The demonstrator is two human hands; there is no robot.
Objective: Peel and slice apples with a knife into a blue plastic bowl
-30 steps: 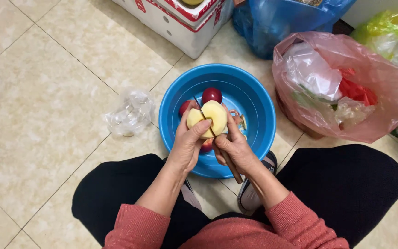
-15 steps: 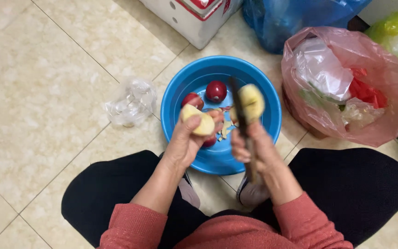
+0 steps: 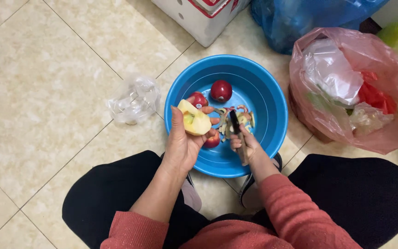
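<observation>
One peeled apple half gripped in left hand, frame centre, over blue basin. Right hand closed on knife, blade toward left fingers: slip could nick them. Wet apple may drop.

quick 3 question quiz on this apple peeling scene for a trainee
1. True or false: the left hand holds a peeled apple piece.
2. What does the right hand grip? A) spoon B) knife C) cup
3. Fill in: the peels lie in the blue ____.

Key: 1 true; 2 B; 3 basin
</observation>
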